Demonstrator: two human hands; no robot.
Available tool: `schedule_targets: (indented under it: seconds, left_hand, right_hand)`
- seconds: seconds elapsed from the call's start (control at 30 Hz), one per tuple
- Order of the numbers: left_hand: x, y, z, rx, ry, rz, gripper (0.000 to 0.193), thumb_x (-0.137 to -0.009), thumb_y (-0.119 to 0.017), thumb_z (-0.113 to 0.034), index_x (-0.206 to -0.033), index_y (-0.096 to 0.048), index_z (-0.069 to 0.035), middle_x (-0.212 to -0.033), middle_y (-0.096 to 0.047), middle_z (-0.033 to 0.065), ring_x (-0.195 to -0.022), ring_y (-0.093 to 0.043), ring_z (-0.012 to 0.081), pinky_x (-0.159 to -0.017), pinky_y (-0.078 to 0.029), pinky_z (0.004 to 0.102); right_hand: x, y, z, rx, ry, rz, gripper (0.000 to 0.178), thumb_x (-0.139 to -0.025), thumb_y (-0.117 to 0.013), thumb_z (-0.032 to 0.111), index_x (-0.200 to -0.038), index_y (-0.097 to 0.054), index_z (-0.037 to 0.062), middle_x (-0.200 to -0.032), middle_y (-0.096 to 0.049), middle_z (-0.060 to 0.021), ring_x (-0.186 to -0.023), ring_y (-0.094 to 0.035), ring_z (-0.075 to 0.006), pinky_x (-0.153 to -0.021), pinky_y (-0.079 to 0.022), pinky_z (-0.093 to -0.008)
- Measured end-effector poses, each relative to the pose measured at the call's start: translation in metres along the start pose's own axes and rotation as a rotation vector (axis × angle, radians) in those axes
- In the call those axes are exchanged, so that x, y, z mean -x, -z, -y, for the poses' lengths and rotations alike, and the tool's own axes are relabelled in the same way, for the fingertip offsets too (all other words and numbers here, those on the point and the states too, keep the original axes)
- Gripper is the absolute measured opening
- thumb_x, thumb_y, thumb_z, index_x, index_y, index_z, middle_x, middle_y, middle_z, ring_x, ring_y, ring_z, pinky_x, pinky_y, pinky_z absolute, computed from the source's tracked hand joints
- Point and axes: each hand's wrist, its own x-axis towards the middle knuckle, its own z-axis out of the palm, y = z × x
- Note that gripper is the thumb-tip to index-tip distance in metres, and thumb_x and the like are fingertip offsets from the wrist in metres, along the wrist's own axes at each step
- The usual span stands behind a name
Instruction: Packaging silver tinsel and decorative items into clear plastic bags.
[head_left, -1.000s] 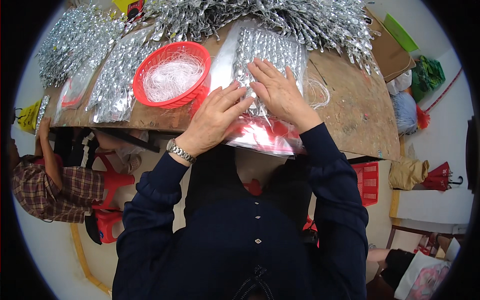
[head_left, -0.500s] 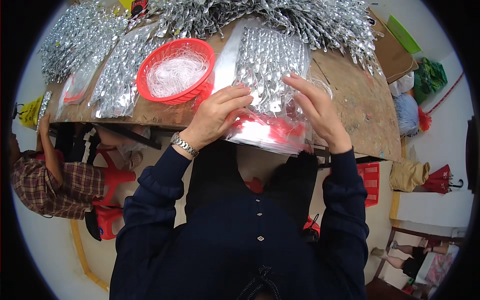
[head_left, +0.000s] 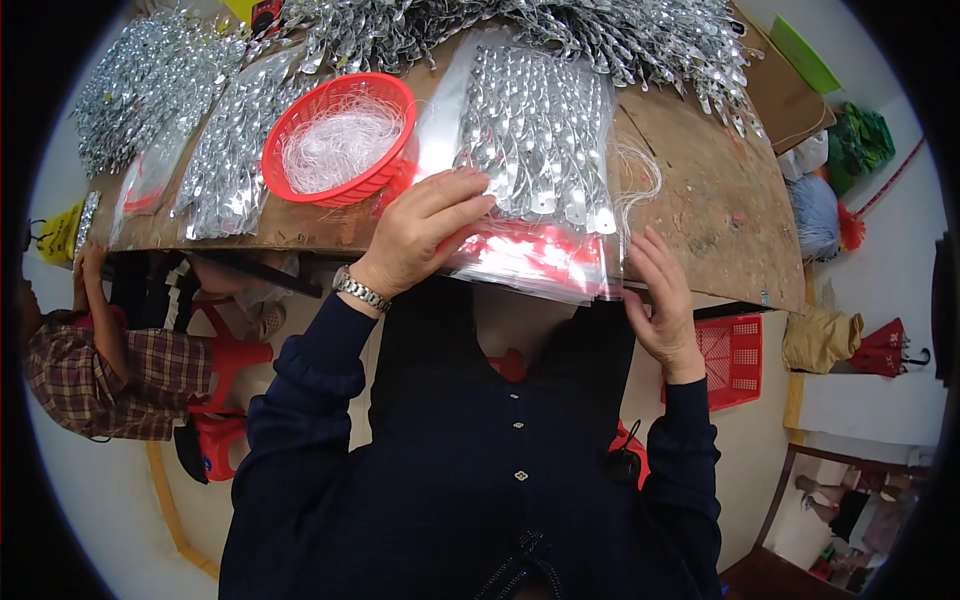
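Note:
Rows of shiny silver twisted pieces [head_left: 535,130] lie side by side inside a clear plastic bag [head_left: 440,120], on a stack of clear bags with red areas [head_left: 540,262] that overhangs the table's near edge. My left hand [head_left: 425,228], a metal watch on its wrist, rests with fingers stretched at the stack's left side, near the lower ends of the pieces. At the stack's near right corner is my right hand [head_left: 662,310], its fingers extended and apart, thumb close to the bag edge. Neither hand appears to hold anything.
Left of the bag stands a red basket [head_left: 400,160] of thin white threads [head_left: 340,145]. Loose threads [head_left: 638,175] lie right of it. Silver heaps [head_left: 660,40] cover the far wooden table [head_left: 700,200]. Another person [head_left: 120,370] sits at left; a red crate [head_left: 730,360] stands below right.
My right hand has moved from over the silver pieces toward me and slightly right, to the stack's near corner. My left hand has shifted slightly left, staying beside the bag.

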Motion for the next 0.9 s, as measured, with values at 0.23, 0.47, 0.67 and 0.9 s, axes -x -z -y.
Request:
schedule_targets:
  seconds: [0.23, 0.47, 0.67, 0.9]
  left_hand:
    - [0.001, 0.000, -0.003, 0.024, 0.041, -0.084, 0.028, -0.080, -0.072, -0.006, -0.107, -0.067, -0.004, -0.115, -0.067, 0.0104, -0.108, -0.064, 0.0291, -0.094, -0.051, 0.0387]
    - [0.004, -0.001, -0.003, 0.115, 0.085, -0.109, 0.025, -0.081, -0.071, -0.004, -0.105, -0.067, -0.003, -0.113, -0.067, 0.0120, -0.103, -0.066, 0.0283, -0.088, -0.053, 0.0359]
    - [0.008, -0.002, 0.001, 0.156, 0.095, -0.131, 0.022, -0.080, -0.069, -0.001, -0.103, -0.067, -0.002, -0.111, -0.068, 0.0124, -0.102, -0.066, 0.0283, -0.088, -0.053, 0.0359]
    - [0.010, 0.004, 0.002, 0.208, 0.140, -0.074, 0.016, -0.086, -0.062, 0.001, -0.101, -0.066, 0.002, -0.114, -0.067, 0.0177, -0.106, -0.065, 0.0313, -0.092, -0.052, 0.0370]
  right_hand:
    - [-0.009, -0.020, -0.006, -0.047, 0.028, -0.142, 0.050, -0.071, -0.069, -0.005, -0.120, -0.062, 0.0044, -0.123, -0.063, -0.0131, -0.122, -0.055, -0.0362, -0.101, -0.045, -0.0451]
    - [-0.025, -0.029, -0.007, -0.047, 0.107, -0.175, 0.041, -0.069, -0.070, -0.001, -0.109, -0.069, 0.0070, -0.115, -0.067, -0.0113, -0.117, -0.059, -0.0349, -0.098, -0.047, -0.0442]
    - [-0.029, -0.029, -0.006, -0.098, 0.146, -0.105, 0.028, -0.076, -0.066, -0.002, -0.103, -0.070, 0.0029, -0.113, -0.068, -0.0143, -0.117, -0.059, -0.0367, -0.099, -0.045, -0.0440]
    - [-0.018, -0.039, -0.012, -0.436, -0.093, -0.217, 0.014, -0.088, -0.063, 0.004, -0.099, -0.068, -0.0033, -0.107, -0.070, -0.0164, -0.109, -0.064, -0.0316, -0.100, -0.045, -0.0407]
